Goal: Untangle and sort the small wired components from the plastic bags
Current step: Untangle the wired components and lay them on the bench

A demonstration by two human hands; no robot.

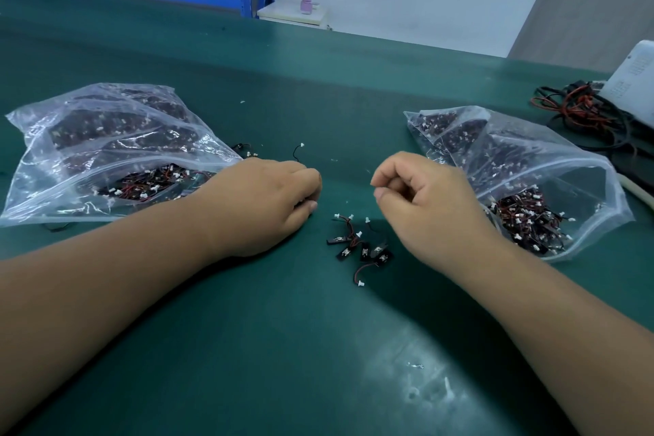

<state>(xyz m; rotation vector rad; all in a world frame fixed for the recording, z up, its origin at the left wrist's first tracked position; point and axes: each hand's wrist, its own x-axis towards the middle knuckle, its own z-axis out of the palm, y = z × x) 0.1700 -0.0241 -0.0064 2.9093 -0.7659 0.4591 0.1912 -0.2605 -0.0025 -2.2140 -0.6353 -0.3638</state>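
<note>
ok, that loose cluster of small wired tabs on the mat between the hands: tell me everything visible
The loose cluster of small black wired tabs lies flat on the green table mat, between and just nearer than the left hand and right hand; neither touches it. Five or so black rectangular tabs, plastic-looking, each trailing thin red-and-black wire to a tiny white plug. Wires cross loosely; one plug trails out toward the camera.

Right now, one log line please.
left hand curled on mat, grip unclear | right hand curled, nothing visible | wired components loose between hands | left bag, right bag flanking
</note>
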